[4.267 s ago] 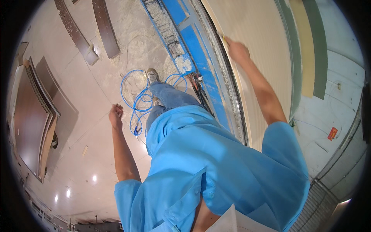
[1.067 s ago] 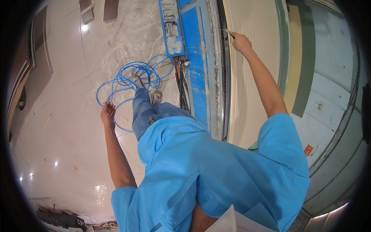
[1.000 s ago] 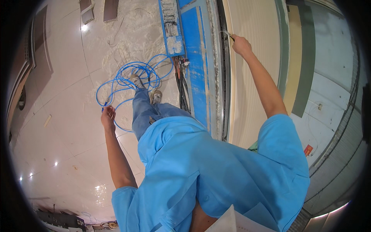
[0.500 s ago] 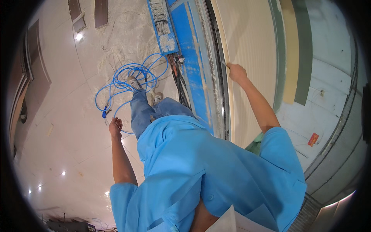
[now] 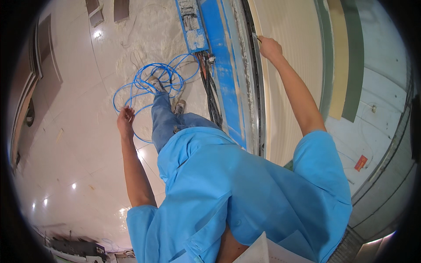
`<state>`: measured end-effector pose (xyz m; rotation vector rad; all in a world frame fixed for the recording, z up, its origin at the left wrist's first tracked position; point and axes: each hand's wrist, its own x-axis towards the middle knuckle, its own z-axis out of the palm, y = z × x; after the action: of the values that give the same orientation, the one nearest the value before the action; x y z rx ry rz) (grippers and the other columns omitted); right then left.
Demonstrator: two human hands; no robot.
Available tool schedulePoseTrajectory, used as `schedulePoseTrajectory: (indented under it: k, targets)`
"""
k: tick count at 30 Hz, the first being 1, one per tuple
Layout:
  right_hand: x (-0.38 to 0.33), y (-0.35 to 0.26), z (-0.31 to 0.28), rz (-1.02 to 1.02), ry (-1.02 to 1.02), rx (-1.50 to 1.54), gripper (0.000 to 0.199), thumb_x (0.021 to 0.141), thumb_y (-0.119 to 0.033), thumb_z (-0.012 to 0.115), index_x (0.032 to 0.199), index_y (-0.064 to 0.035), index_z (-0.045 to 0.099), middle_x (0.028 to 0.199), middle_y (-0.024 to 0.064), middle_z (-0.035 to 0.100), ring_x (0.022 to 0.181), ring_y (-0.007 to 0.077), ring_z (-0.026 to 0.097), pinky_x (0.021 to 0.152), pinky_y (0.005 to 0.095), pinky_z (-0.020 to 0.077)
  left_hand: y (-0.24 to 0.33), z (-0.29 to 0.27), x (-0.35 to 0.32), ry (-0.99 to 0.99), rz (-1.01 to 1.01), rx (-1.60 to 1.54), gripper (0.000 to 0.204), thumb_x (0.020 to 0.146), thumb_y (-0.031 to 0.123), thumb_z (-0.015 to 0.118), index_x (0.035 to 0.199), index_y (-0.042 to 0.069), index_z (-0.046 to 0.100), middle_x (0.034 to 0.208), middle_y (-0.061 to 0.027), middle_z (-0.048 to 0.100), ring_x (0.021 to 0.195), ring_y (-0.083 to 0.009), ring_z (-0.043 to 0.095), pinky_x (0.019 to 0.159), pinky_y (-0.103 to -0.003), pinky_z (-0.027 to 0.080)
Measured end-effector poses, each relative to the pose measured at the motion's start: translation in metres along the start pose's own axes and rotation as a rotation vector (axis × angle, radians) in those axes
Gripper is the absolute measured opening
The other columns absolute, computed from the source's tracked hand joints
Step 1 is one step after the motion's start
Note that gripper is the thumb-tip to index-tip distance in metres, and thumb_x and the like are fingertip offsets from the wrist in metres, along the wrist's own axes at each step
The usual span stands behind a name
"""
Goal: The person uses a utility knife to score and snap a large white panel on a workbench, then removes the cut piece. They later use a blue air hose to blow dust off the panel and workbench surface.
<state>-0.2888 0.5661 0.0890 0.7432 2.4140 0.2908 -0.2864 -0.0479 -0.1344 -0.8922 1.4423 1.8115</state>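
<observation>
Right hand, closed around the handle end of a slender, pale-tipped hand tool; tool at the left edge of a long cream panel with wavy grain, held by its end, it seems, so the tip clears the fingers toward the dark, narrow rail alongside; whether tip meets rail cannot be told. Left hand, half open, fingers loosely bent, nothing seen in it, held out sideways, perhaps for balance, near a coiled bright-blue hose. Surroundings: blue-painted, dusty metal frame; black cables; flat yellow strip and dark green strip right of the panel. Hose loops lie about the grey shoes, a likely snag underfoot.
</observation>
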Motion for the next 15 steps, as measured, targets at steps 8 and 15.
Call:
schedulePoseTrajectory:
  k: [8,15]
  targets:
    - [-0.077,0.024,0.042,-0.012,-0.085,0.022,0.040,0.083,-0.009,0.061,0.122,-0.0153,0.063,0.103,0.0166,0.070,0.098,0.0346,0.067,0.082,0.0466,0.0550,-0.123,-0.084,-0.049,0.217,-0.270,0.024,0.049,0.100,0.044,0.051,0.122,0.001,0.059,0.101,-0.0059,0.065,0.095,-0.0167,0.063,0.087,-0.032,0.048]
    - [-0.149,0.046,0.086,-0.005,-0.126,0.025,0.044,0.082,-0.012,0.065,0.125,-0.0158,0.060,0.102,0.0181,0.070,0.096,0.0348,0.068,0.080,0.0468,0.0554,-0.159,-0.078,-0.081,0.168,-0.253,0.023,0.050,0.101,0.044,0.050,0.124,0.000,0.057,0.108,-0.0073,0.064,0.099,-0.0175,0.063,0.090,-0.032,0.048]
